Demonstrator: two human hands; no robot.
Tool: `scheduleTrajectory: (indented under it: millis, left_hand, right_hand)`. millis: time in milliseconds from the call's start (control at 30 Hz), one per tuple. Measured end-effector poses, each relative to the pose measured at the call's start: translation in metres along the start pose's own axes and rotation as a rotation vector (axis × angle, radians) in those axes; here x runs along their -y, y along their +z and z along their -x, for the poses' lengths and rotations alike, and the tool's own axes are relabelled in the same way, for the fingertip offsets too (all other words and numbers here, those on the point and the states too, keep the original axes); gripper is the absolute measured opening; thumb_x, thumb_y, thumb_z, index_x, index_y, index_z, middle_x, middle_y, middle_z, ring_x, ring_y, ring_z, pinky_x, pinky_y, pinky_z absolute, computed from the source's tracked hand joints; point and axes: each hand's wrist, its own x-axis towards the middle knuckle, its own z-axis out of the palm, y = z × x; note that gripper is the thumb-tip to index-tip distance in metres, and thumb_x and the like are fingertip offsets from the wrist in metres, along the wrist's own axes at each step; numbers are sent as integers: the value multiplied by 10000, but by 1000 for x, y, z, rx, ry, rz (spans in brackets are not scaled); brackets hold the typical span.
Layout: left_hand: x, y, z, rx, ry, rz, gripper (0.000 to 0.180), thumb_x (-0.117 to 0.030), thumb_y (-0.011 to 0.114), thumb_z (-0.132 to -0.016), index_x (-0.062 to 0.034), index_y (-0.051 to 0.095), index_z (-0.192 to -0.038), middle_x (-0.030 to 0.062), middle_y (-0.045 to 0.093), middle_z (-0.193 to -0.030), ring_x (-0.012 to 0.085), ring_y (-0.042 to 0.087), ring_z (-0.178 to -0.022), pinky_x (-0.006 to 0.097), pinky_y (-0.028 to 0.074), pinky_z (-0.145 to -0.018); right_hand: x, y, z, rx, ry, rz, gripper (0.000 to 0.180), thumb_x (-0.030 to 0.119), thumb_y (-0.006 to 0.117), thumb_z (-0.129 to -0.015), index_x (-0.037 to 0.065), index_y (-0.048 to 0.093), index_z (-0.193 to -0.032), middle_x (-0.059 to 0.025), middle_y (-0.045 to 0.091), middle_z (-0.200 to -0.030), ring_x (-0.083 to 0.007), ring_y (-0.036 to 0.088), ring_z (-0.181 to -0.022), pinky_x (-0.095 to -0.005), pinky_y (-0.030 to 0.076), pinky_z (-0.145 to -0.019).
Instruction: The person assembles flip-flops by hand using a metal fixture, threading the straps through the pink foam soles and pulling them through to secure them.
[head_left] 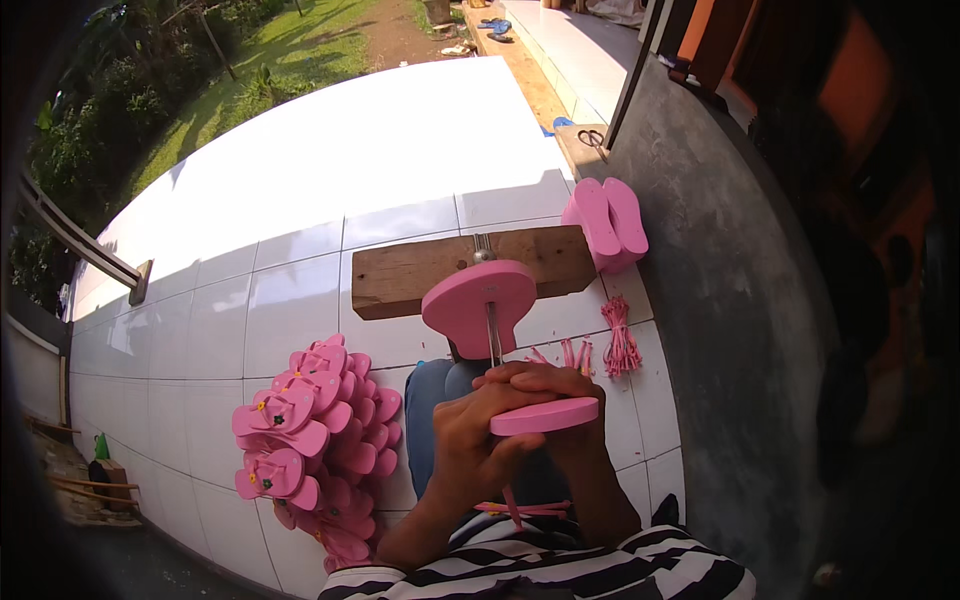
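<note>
White tiled floor (300,290) underneath everything, sunlit and glaring at the far end, detail washed out there. Grey wall (720,300) along the right, dark past it and hard to read. Wooden block (400,275) lying across the tiles, its middle hidden behind a pink sole (470,300) standing on a metal rod (494,335); rod's lower end lost behind the hands. Heap of finished pink sandals (310,440) at left, lower ones buried under the upper. Pair of bare pink soles (610,220) leaning against the wall. Bundle of pink straps (620,340) on the tiles just beside the wall. Left hand (475,440) and right hand (555,395) clasped together over the lap, each grip closed on a second pink sole (550,415) held flat, edge-on; fingers overlapping, its near end covered. Scissors (592,138) small, far off.
</note>
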Motion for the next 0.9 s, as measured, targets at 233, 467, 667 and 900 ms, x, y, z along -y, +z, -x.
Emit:
scheduleTrajectory:
  millis: [233, 467, 667, 900]
  left_hand:
    - [-62, -5, 39, 108, 25, 99, 351, -358, 658, -942, -10, 673, -982, 100, 670, -769, 189, 638, -619, 294, 486, -572]
    - [5, 2, 61, 69, -518, -3, 334, -303, 543, -1024, 23, 610, -1054, 99, 648, -723, 70, 545, -651, 276, 460, -588]
    - [64, -23, 85, -26, -730, -102, 337, -265, 617, -983, 21, 652, -1157, 133, 713, -839, 92, 609, -746, 290, 491, -655]
    - [91, -43, 92, 9, -525, -177, 392, -194, 677, -929, 53, 626, -1229, 145, 689, -1209, 199, 651, -1093, 316, 492, -936]
  right_hand:
    - [53, 16, 34, 147, -348, 192, 405, 136, 796, -809, 29, 651, -1172, -205, 714, -1036, -302, 737, -899, -382, 602, -832]
    - [16, 5, 64, -250, 258, 605, 509, 177, 817, -788, 38, 571, -1212, -88, 620, -1035, -232, 647, -930, -363, 538, -811]
    - [-8, 16, 86, 295, 414, 1283, 338, 293, 730, -822, 43, 558, -971, -124, 609, -927, -294, 663, -809, -399, 543, -653]
    - [-28, 12, 81, 388, 239, 1168, 140, 178, 647, -861, 51, 596, -833, -107, 601, -755, -303, 646, -649, -418, 511, -564]
